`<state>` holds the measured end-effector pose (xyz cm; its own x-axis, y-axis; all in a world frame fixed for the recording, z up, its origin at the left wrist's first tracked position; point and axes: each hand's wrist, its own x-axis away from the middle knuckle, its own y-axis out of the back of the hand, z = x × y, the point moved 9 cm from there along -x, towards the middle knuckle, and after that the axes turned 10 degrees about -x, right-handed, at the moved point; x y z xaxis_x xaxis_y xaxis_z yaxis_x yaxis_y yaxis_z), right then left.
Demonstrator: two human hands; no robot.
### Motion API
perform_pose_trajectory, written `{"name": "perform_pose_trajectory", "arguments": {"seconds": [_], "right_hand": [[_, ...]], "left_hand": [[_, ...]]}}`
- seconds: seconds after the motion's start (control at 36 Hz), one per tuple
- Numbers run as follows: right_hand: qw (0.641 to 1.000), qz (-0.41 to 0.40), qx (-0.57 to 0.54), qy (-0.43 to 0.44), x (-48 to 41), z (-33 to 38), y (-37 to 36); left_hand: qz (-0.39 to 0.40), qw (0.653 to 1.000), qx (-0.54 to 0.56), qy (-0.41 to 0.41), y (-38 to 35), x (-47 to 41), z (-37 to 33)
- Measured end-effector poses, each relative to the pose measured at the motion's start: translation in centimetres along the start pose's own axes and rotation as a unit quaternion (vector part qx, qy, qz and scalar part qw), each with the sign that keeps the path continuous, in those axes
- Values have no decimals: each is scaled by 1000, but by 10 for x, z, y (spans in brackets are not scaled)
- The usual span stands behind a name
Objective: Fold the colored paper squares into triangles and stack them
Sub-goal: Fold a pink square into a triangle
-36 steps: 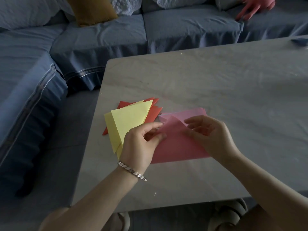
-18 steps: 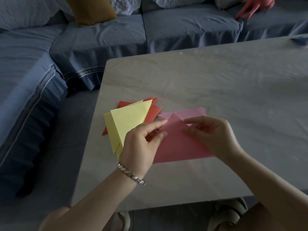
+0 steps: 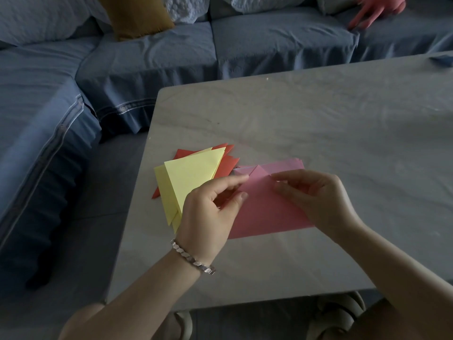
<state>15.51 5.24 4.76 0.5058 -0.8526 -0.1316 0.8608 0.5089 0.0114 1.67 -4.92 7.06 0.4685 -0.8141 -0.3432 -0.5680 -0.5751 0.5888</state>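
Observation:
A pile of pink paper squares point(image 3: 267, 212) lies on the pale marble table point(image 3: 318, 123) near its front left. The top pink sheet has its far corner folded up into a small peak. My left hand point(image 3: 210, 214) pinches that sheet's left part between thumb and forefinger. My right hand point(image 3: 316, 197) pinches the same sheet at its upper right edge. Left of the pink pile lies a stack of folded triangles: yellow triangles point(image 3: 188, 182) on top of orange-red ones point(image 3: 228, 163). My left hand covers the stack's near corner.
A blue sofa point(image 3: 159, 52) wraps the table's far and left sides, with a mustard cushion point(image 3: 134, 15) and a pink-red glove-like thing point(image 3: 375, 8) on it. A dark blue object point(image 3: 441, 61) sits at the table's far right edge. Sandalled feet point(image 3: 335, 317) show below.
My left thumb and forefinger have spread and slid up along the pink sheet. My right hand has shifted slightly right and up with the sheet's edge. The triangle stack stays put.

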Motion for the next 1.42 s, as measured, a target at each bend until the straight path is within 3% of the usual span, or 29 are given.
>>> {"name": "perform_pose_trajectory", "arguments": {"seconds": [0.92, 1.06, 1.31, 1.36, 1.42], "right_hand": [[997, 47, 49, 42, -2, 6, -12], [994, 93, 53, 20, -3, 1, -21], [957, 257, 133, 0, -11, -6, -67], [948, 264, 177, 26, -15, -6, -76], [929, 235, 255, 130, -18, 3, -83]], "left_hand": [[10, 1000, -22, 8, 4, 6, -2], [27, 997, 5, 67, 5, 7, 9], [140, 964, 92, 205, -3, 12, 47], [126, 963, 87, 222, 1, 15, 60], [104, 961, 84, 242, 5, 17, 76]]}}
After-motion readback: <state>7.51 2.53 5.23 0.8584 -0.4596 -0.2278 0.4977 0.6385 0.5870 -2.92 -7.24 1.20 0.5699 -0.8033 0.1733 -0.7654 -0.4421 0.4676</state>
